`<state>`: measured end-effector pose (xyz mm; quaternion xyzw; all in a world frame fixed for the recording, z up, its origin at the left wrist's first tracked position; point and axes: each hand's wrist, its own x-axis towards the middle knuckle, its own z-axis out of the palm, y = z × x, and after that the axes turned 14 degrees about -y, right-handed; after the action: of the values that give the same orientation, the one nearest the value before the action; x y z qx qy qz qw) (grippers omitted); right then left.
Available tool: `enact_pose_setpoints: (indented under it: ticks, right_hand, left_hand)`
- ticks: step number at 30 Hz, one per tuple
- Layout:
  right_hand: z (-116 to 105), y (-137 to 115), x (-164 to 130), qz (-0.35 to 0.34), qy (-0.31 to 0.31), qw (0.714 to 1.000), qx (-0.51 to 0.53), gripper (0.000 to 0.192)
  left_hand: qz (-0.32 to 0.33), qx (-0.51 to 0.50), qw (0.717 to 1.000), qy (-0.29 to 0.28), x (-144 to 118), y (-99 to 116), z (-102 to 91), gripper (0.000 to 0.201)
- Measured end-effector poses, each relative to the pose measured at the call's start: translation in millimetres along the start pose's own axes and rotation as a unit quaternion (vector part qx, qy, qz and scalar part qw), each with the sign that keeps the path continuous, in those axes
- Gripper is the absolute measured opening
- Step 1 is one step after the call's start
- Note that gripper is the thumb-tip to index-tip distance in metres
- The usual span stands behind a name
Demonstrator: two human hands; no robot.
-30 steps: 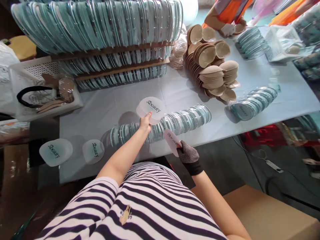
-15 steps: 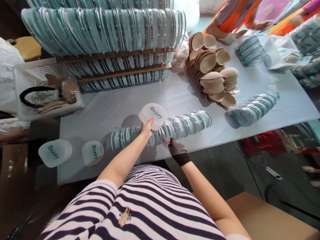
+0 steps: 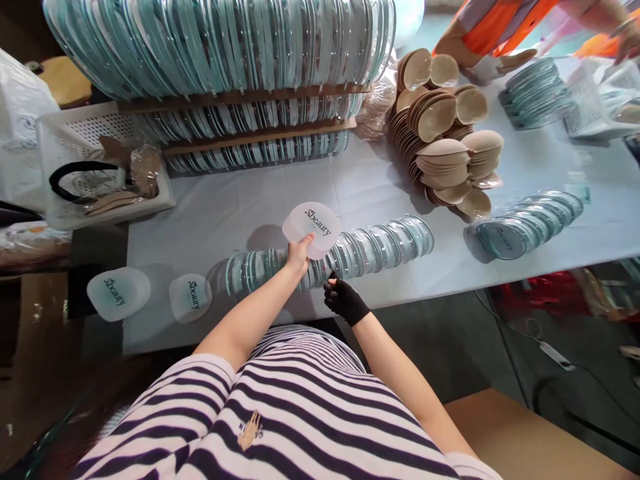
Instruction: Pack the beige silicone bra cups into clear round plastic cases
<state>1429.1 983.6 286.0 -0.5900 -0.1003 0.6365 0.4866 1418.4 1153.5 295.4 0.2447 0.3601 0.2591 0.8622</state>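
My left hand (image 3: 300,253) is bare and closed on the near edge of a rounded white card (image 3: 313,225) printed "beauty"; it looks like a small stack. Beneath it runs a row of clear, teal-edged pouches (image 3: 390,243) standing close together along the table's front. My right hand (image 3: 345,299), in a black fingerless-looking glove, is closed at the front side of this row. What its fingers pinch is too small to make out. Two more printed cards, a larger one (image 3: 119,294) and a smaller one (image 3: 191,298), lie to the left.
Stacked teal pouches (image 3: 225,53) stand in tiers behind. A white basket (image 3: 105,213) holds a black band and beige pieces. Beige cup-shaped pads (image 3: 450,153) are piled right of centre, with another pouch row (image 3: 530,223) beyond. A co-worker in an orange vest (image 3: 490,30) works opposite.
My right hand has turned and drawn slightly left, and the small printed tag at its fingertips no longer shows. My left hand keeps the white card. The view has shifted a little.
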Motion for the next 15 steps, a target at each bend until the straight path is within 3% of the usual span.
enact_pose_setpoints:
  ticks: [3, 5, 7, 9, 11, 15]
  right_hand:
    - [-4, -18, -6, 0.055, -0.015, 0.997, -0.044, 0.027]
    - [-9, -37, -11, 0.074, 0.042, 0.980, -0.179, 0.026]
    - [-16, -59, -12, 0.012, 0.155, 0.933, -0.323, 0.030]
    - [-24, -81, -7, -0.104, 0.245, 0.882, -0.389, 0.041]
    - [-28, -98, 1, -0.175, 0.270, 0.852, -0.412, 0.056]
    - [-9, -104, 10, -0.197, 0.285, 0.795, -0.497, 0.069]
  left_hand:
    - [0.018, 0.016, 1.000, 0.006, 2, -3, -0.6, 0.041]
    - [0.031, 0.025, 0.999, 0.003, 4, -6, -0.5, 0.040]
    - [0.045, 0.037, 0.998, -0.009, 2, -7, 0.1, 0.040]
    - [0.058, 0.050, 0.997, -0.031, -3, -6, 0.6, 0.040]
    - [0.062, 0.058, 0.994, -0.063, -11, -4, 0.4, 0.039]
    - [0.058, 0.065, 0.994, -0.065, -25, 2, -5.3, 0.036]
